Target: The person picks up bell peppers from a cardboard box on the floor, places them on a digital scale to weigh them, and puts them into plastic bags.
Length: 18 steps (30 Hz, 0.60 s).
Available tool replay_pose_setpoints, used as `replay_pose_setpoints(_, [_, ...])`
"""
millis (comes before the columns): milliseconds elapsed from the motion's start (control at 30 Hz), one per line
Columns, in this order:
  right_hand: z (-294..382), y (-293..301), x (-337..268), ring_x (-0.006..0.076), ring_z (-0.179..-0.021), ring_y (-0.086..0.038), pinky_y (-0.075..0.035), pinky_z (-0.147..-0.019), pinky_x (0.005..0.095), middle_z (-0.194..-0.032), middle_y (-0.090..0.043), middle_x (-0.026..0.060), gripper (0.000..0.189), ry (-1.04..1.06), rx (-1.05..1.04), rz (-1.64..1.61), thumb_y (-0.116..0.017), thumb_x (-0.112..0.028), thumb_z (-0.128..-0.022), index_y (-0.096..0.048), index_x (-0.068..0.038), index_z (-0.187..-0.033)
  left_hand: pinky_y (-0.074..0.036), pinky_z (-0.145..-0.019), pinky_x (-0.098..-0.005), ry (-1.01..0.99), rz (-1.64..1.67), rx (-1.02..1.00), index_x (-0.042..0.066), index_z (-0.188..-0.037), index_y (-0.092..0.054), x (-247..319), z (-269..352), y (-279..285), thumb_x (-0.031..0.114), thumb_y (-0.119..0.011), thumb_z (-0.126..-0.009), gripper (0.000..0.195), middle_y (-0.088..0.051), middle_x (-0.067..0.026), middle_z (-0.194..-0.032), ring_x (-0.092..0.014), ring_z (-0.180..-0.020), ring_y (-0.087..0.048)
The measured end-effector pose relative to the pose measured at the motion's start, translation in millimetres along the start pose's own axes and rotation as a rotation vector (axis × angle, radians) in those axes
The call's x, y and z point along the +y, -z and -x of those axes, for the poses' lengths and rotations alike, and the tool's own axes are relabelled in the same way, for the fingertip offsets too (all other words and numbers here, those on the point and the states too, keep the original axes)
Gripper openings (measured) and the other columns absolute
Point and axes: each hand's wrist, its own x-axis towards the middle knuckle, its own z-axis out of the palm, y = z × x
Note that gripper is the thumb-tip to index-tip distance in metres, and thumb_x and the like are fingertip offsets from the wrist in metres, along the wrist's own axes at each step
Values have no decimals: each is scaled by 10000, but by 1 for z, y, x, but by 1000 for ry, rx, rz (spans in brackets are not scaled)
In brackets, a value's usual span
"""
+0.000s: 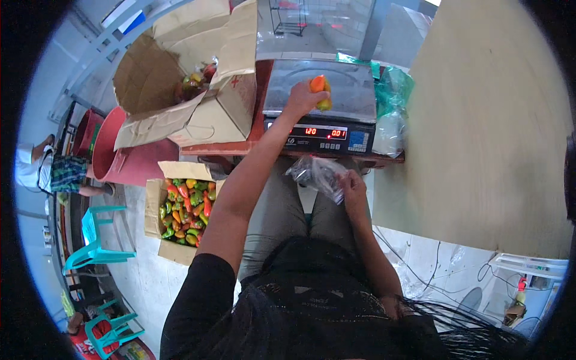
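My left hand (302, 98) holds bell peppers (318, 84), one orange and one yellow-green, over the metal pan of a digital scale (346, 94). Whether the peppers touch the pan cannot be told. Red digits glow on the scale's front panel. Nearer to me, my right hand (353, 183) grips the edge of a clear plastic bag (318, 174) above my lap. On the floor to the left, a cardboard box (154, 209) is full of red, green, orange and yellow peppers.
A large open cardboard carton (225, 110) with bagged peppers stands left of the scale. Green and clear plastic bags (391, 90) lie at its right. A wooden board (477, 135) spans the right side. Red tubs (135, 153), a turquoise chair (96, 252) and a person (40, 168) are at left.
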Motion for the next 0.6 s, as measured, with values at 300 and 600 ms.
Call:
replay_pose_setpoints(300, [6,0,-10,133,-627,-505,-393,-571,284,-650,-520,75,143,-79,-41,-48,-496,-142,-832,-519,-4,-803,-463,-737,-420,66,-393,87,-1,-868,-596,-5,-63,-56,379,-667,-628,455,-619,-190,-850,-333,-840,-597])
replay_pose_setpoints(600, [7,-6,-4,131,-600,-445,-379,-560,282,-634,-489,63,203,-53,-25,-112,-527,-194,-836,-517,5,-802,-460,-790,-400,359,-477,154,-7,-975,-573,-8,-58,-39,424,-674,-657,545,-575,-189,-1010,-318,-964,-560])
